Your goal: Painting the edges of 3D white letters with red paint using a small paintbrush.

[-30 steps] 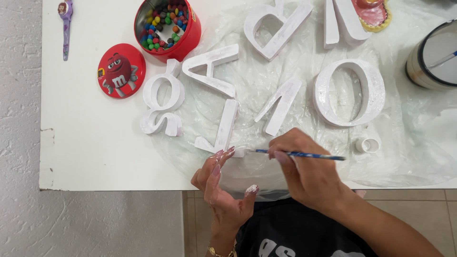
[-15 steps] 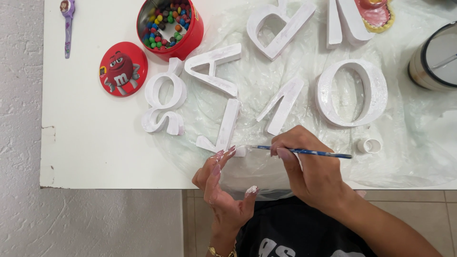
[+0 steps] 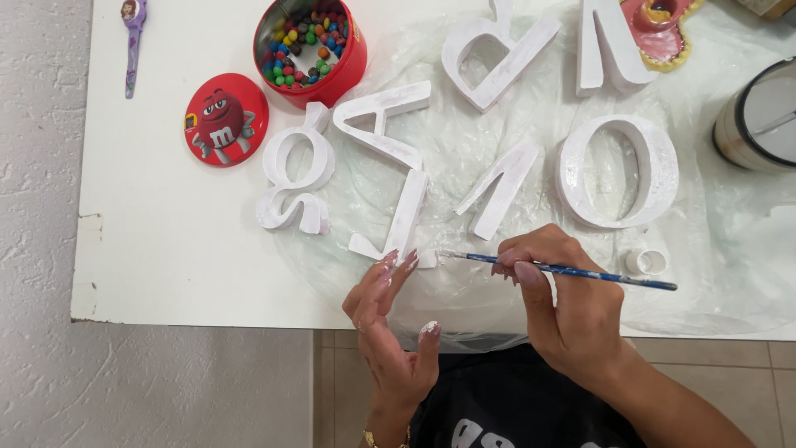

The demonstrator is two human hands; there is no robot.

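Tabletop [image 3: 166,249] white, chipped at its near-left corner, set against a rough white wall on the left; beige tile floor shows below the near edge. Clear plastic sheet [image 3: 730,249] covers the right half. Right hand [image 3: 572,307] pinches a blue brush [image 3: 572,271] between thumb and fingers, closed on it, bristle tip at the near end of the L letter [image 3: 402,220] close to the near edge. Left hand [image 3: 390,332] open, fingers straight, holding nothing, fingertips touching that letter's near end. More white letters lie mid-table: S [image 3: 294,178], A [image 3: 381,124], V [image 3: 502,187], O [image 3: 618,170]. Red candy tin [image 3: 311,50] at far edge, its lid [image 3: 225,119] just beside. Small white cap [image 3: 647,262] near the brush handle. Paint can [image 3: 759,116] at right edge.
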